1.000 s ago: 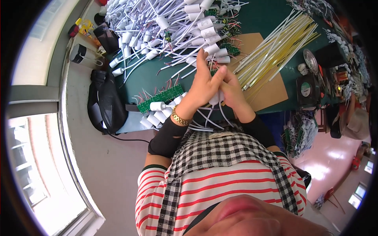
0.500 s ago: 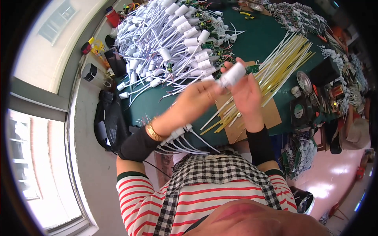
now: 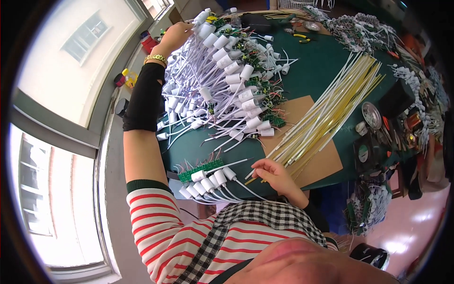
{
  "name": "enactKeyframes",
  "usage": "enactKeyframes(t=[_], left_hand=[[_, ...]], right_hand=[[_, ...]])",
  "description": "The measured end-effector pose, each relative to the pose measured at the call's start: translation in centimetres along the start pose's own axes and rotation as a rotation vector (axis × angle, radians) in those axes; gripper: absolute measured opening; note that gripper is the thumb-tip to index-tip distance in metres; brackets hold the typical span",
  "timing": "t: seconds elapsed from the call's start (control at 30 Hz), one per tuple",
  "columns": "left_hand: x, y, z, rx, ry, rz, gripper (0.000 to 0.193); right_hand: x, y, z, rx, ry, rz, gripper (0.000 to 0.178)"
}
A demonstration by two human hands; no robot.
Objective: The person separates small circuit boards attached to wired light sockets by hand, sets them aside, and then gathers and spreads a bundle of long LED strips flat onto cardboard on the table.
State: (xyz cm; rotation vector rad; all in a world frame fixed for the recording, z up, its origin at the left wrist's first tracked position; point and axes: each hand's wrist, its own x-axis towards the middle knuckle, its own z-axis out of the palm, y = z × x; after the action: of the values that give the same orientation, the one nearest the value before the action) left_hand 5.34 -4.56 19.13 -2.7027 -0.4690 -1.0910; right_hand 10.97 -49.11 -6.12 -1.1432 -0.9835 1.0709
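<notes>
My left hand [image 3: 177,37] reaches to the far left end of a large heap of white cylindrical housings with white cables [image 3: 222,57]. Its fingers are closed at the lower end of one white cylinder [image 3: 201,18] on top of the heap; the grip is partly hidden. Small green circuit boards show along the heap's right side. Close to the table's front edge, my right hand [image 3: 274,174] is empty, its fingers loosely bent and apart. To its left lie several white cylinders with cables [image 3: 208,183], beside a strip of green circuit boards with thin wires [image 3: 201,169].
Long white and yellow strips [image 3: 331,109] lie across a brown cardboard sheet [image 3: 326,158] on the green table. At the right stand a metal dish [image 3: 371,115] and a dark box [image 3: 395,91]. Yellow-handled pliers [image 3: 301,36] lie at the back. A window wall borders the left.
Both hands were together over the middle of the table with a white cylinder. My left hand has moved far left to the heap; my right hand has come back near the front edge, empty.
</notes>
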Motion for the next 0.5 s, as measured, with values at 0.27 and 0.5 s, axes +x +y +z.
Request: enactKeyframes(t=[0.27, 0.5], left_hand=[[-6.8, -2.6, -3.7, 0.082, 0.123, 0.056, 0.037], [-25.8, 9.2, -7.5, 0.036, -0.170, -0.277, 0.039]], right_hand=[[1.2, 0.7, 1.9, -0.177, 0.065, -0.111, 0.017], [4.0, -0.6, 0.7, -0.124, -0.039, -0.110, 0.019]])
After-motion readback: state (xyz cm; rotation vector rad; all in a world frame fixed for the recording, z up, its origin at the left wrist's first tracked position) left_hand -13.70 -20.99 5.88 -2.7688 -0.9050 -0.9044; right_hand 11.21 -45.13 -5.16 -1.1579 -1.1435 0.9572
